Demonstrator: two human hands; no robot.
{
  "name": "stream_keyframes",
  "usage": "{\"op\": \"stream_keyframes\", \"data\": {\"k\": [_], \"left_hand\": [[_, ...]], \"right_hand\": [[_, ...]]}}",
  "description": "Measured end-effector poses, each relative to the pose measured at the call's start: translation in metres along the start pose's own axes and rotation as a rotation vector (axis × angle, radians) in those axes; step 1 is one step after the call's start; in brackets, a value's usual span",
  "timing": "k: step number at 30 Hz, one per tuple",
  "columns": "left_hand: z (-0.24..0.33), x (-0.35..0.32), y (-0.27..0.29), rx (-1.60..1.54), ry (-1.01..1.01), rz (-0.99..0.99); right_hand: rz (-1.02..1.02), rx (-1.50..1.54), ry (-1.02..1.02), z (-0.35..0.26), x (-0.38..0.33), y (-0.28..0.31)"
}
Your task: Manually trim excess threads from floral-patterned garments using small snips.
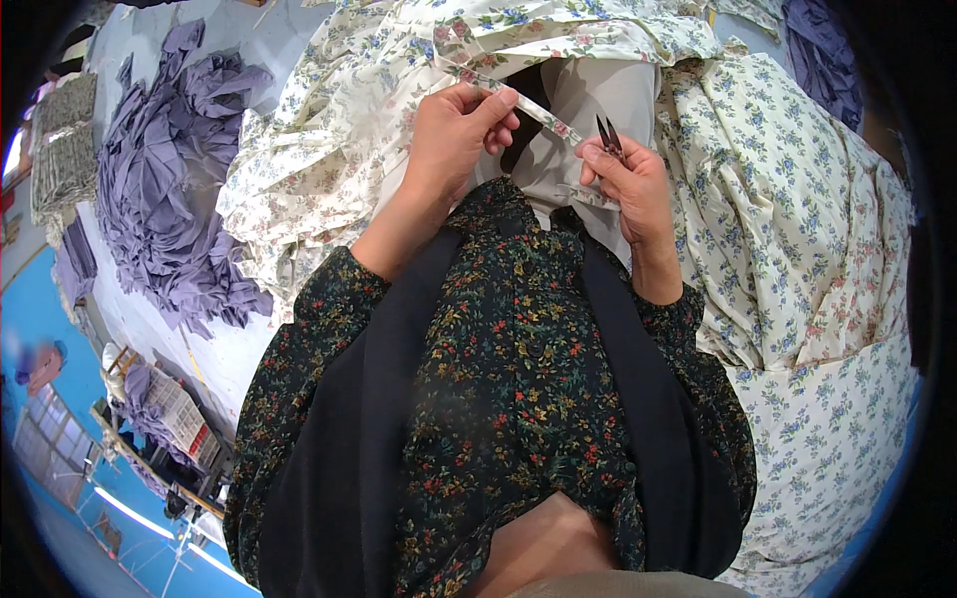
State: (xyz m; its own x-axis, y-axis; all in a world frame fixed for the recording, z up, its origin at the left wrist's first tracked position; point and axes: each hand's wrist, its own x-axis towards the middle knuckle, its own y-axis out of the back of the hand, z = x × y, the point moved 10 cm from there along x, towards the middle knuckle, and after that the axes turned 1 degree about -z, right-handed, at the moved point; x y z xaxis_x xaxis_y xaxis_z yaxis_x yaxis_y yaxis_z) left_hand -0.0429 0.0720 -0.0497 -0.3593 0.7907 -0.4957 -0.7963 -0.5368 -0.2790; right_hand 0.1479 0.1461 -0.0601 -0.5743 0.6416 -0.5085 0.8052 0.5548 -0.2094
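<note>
Pinching a narrow floral strip between thumb and forefinger of left hand, with other fingers loosely curled; may slip or twist under a slack grip. Stretched across to right hand, nearly closed on the strip's end above pale cloth, with dark snips also held, blades up and slightly parted; could nick strip or fingers with a careless wrist turn.

A crumpled heap of purple cloth lies on a pale surface. Left of the heap sits a greyish stack of fabric. Below the heap appear a white latticed crate, a lit tube lamp and a blue wall with a window. Far right of it hangs or lies more purple fabric.
</note>
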Motion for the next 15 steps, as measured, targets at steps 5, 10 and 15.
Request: {"op": "stream_keyframes", "data": {"k": [5,10,15], "left_hand": [[-0.001,-0.001,-0.003,-0.007,0.010,-0.016],[-0.006,-0.006,-0.023,0.063,0.030,-0.124],[-0.008,-0.016,-0.036,0.340,-0.002,-0.206]], "right_hand": [[0.073,-0.025,0.107,-0.024,0.000,-0.011],[0.066,-0.236,0.224,-0.030,0.006,-0.019],[0.003,0.049,0.002,-0.007,0.015,-0.023]]}}
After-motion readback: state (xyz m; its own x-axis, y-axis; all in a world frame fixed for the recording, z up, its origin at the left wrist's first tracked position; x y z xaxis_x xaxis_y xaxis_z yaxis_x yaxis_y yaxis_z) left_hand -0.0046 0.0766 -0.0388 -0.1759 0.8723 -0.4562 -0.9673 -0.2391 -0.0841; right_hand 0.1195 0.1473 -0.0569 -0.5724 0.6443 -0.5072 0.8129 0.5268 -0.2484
